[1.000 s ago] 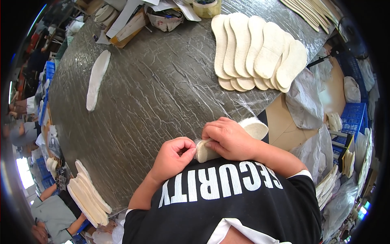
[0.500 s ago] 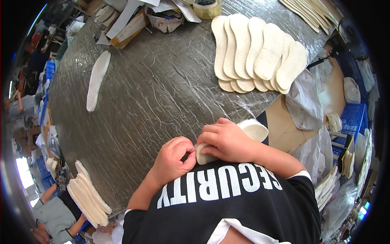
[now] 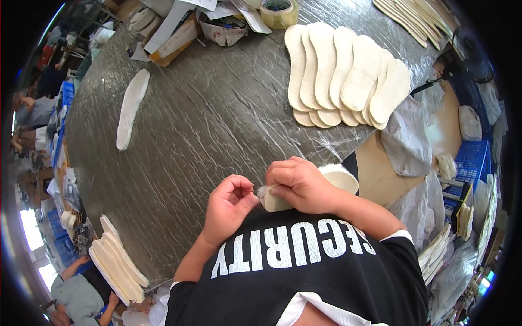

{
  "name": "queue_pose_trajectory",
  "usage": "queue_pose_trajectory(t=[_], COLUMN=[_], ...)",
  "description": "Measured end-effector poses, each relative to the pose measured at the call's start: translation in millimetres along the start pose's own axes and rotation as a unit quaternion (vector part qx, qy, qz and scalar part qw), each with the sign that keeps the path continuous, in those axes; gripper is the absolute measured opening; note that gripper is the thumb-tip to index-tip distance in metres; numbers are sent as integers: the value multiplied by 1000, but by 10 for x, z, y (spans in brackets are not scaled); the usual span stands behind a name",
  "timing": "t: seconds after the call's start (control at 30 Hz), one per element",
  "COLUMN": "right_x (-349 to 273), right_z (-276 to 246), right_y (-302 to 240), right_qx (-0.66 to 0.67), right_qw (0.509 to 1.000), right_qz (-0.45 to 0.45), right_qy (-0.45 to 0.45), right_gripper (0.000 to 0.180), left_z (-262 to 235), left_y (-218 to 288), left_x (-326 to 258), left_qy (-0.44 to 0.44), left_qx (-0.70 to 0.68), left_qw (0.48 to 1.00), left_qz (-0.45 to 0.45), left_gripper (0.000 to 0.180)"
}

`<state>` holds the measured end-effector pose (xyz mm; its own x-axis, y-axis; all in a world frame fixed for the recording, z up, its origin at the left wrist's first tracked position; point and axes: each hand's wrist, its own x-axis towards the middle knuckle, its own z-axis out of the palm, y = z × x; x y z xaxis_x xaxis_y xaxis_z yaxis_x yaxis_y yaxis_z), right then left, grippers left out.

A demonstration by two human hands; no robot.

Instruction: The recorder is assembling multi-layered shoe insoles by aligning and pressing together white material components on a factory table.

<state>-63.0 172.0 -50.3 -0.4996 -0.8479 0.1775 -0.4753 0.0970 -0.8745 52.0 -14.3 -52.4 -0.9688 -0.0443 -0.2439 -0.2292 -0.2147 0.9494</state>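
Note:
A cream insole [image 3: 341, 178] with a fluffy white underside lies across the front of my body, at the table's near edge. My right hand [image 3: 302, 183] is closed around its middle, fingers over the top and thumb on the near side. White fluff [image 3: 263, 192] sticks out at the insole's left end. Just beside that fluff, my left hand [image 3: 231, 209] is closed in a pinch, thumb and forefinger brought together; whether strands sit between the tips is too small to tell. Part of the insole is hidden under my right hand.
Overlapping insoles [image 3: 348, 76] fan out at the far right of the dark table [image 3: 179, 136]. One white insole [image 3: 132, 110] lies alone at left; a stack [image 3: 117, 266] sits lower left. Tape [image 3: 279, 12] and a cluttered box [image 3: 174, 41] stand at the back. Co-workers appear at the left.
My left hand has shifted slightly up and its fingers have loosened from a tighter curl. More fluff shows at the insole's left end. My right hand keeps its hold.

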Motion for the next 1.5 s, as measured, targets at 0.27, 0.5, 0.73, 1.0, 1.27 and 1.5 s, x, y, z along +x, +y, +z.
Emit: queue_pose_trajectory(t=[0.27,0.5,0.73,1.0,1.27,1.5], right_x=[-15,-13,-50,-22,-46,-28], right_z=[-3,1,61,5,42,-110], right_y=[53,27,22,13,225,128], right_qx=[36,-17,-25,-12,25,-110], right_qw=[999,999,998,999,998,970], right_qz=[0,-5,30,46,53,202], right_qy=[37,44,40,6,-22,-80], right_gripper=[12,14,11,11,18,33], left_z=[67,113,101,47,17,-140], left_y=[88,73,6,-60,-15,-348], left_x=[118,151,172,205,282,313], left_qy=[-65,-37,-58,-84,-84,26], left_qx=[162,196,190,271,277,145], left_qw=[984,980,979,949,953,989], left_qz=[-26,-14,44,137,91,28], left_gripper=[29,9,7,14,21,27])
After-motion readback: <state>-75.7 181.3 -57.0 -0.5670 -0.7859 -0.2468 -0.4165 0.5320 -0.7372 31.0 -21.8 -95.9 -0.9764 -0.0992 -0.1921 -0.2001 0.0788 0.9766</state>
